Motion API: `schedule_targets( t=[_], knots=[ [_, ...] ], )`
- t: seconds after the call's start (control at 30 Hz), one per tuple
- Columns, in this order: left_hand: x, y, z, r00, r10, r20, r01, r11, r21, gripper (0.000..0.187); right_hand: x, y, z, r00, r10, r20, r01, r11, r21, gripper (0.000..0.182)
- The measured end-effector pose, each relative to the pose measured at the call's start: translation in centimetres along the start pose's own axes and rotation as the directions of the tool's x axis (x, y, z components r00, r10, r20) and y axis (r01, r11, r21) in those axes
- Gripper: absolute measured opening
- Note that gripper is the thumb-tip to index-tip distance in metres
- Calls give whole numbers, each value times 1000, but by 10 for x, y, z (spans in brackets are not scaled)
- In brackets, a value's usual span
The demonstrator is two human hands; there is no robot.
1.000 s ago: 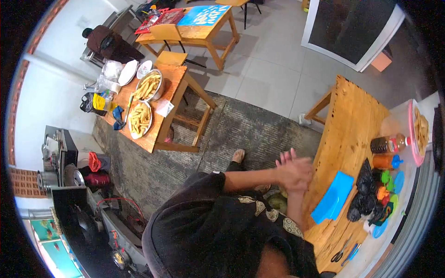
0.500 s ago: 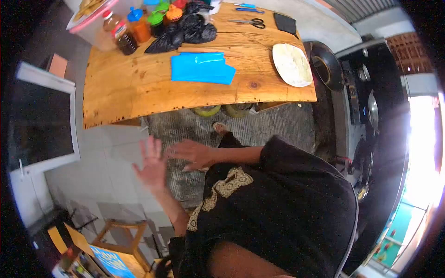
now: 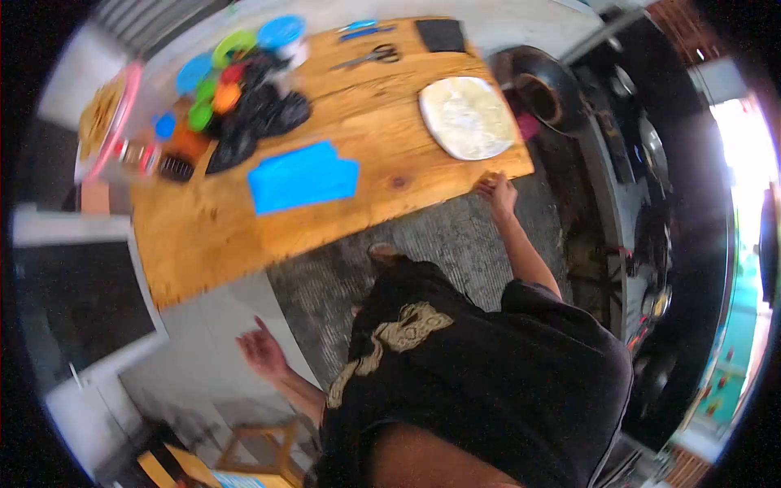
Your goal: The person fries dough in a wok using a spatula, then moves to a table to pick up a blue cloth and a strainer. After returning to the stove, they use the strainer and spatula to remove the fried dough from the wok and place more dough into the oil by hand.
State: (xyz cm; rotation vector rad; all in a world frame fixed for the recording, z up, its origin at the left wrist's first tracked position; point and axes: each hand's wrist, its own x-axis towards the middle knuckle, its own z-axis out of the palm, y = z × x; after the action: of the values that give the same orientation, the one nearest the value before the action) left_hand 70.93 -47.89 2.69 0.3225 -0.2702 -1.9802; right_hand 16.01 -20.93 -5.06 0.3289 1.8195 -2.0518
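My right hand (image 3: 498,193) is at the front edge of the wooden table, just below a white plate (image 3: 468,118) with a pale, whitish coating or contents. Its fingers are curled together at the tips, and whatever they may hold is too small and blurred to make out. Out to the side, my left hand (image 3: 262,350) hangs over the floor with its thumb and fingers apart and nothing in it. Folded blue plastic sheets (image 3: 303,177) lie on the table to the left of the plate.
On the wooden table (image 3: 191,256) are black plastic bags (image 3: 264,122), bottles with coloured caps (image 3: 199,114), scissors (image 3: 382,54) and a dark flat pad (image 3: 440,36). A wok (image 3: 537,88) stands right of the table. A wooden stool (image 3: 268,451) is at lower left.
My hands, close together in front of my body before, have parted. The right one has reached forward to the table edge; the left has dropped back. My view has turned right.
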Motion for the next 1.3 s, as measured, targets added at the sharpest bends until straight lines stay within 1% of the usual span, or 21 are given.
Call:
schedule_targets(
  t=[0.03,0.1,0.17,0.27,0.4,0.47,0.53,0.57,0.67,0.73,0.77,0.83,0.87,0.93,0.97,1.07,1.1,1.13,1.2,1.27,1.3],
  knots=[
    [-3,-25,-1,935,10,-354,4,999,38,25,16,-2,-5,997,52,52,-57,994,89,37],
    [-7,-74,12,944,-268,-193,293,949,113,27,17,-28,10,994,105,0,-104,986,128,52],
    [3,-134,45,884,-366,-291,464,772,435,31,6,-57,19,986,156,53,-165,956,242,49],
    [20,-199,126,847,-402,-348,524,528,668,32,31,-35,-20,995,99,-29,-98,995,36,40],
    [51,-233,127,868,-385,-314,478,477,737,32,-17,-13,-57,959,-121,-258,66,975,-212,26],
    [60,-258,139,905,-389,-172,329,383,863,34,-61,-16,-57,954,-137,-268,92,981,-173,21],
    [57,-297,143,899,-437,24,115,288,951,35,-97,-10,-56,994,8,-106,-5,1000,25,29],
    [45,-320,159,835,-498,234,-136,226,965,34,-109,6,-58,991,107,81,-120,976,181,35],
    [-13,-393,193,371,-652,661,-668,307,678,37,-156,-17,-45,784,336,522,-592,657,467,59],
    [-52,-430,191,-26,-695,718,-771,471,428,41,-163,-7,-43,615,-244,750,-605,465,647,73],
    [-64,-448,190,-177,-695,697,-759,547,352,42,-163,-12,-59,721,-177,670,-550,443,708,73],
    [-75,-485,195,-262,-726,636,-680,606,412,44,-165,-42,-102,878,-36,478,-424,409,808,74],
    [-77,-505,186,-176,-807,564,-752,480,451,45,-166,-61,-125,927,41,373,-357,401,844,74],
    [-67,-557,143,13,-913,409,-850,205,485,48,-173,-120,-167,965,-112,237,-115,629,769,70],
    [-63,-583,105,36,-981,192,-958,21,286,52,-169,-140,-190,930,-275,245,-8,651,759,65],
    [-116,-659,111,-16,-991,-131,-558,-100,824,52,-124,-149,-230,849,-514,-122,517,856,-3,62],
    [-149,-682,111,-189,-979,-77,47,-87,995,56,-114,-151,-243,824,-553,-124,497,810,-311,59],
    [-182,-712,127,-291,-953,83,631,-126,766,60,-84,-138,-263,685,-726,59,528,438,-727,60],
    [-214,-772,177,-729,-661,176,660,-612,436,70,-65,-121,-326,603,-771,205,613,282,-738,56],
    [-227,-784,272,-545,-836,-70,763,-529,372,79,-43,-110,-394,655,-736,172,422,168,-891,60],
    [-231,-804,294,-510,-859,-56,798,-496,343,84,-33,-101,-428,684,-714,151,320,107,-941,62]
  ],
)
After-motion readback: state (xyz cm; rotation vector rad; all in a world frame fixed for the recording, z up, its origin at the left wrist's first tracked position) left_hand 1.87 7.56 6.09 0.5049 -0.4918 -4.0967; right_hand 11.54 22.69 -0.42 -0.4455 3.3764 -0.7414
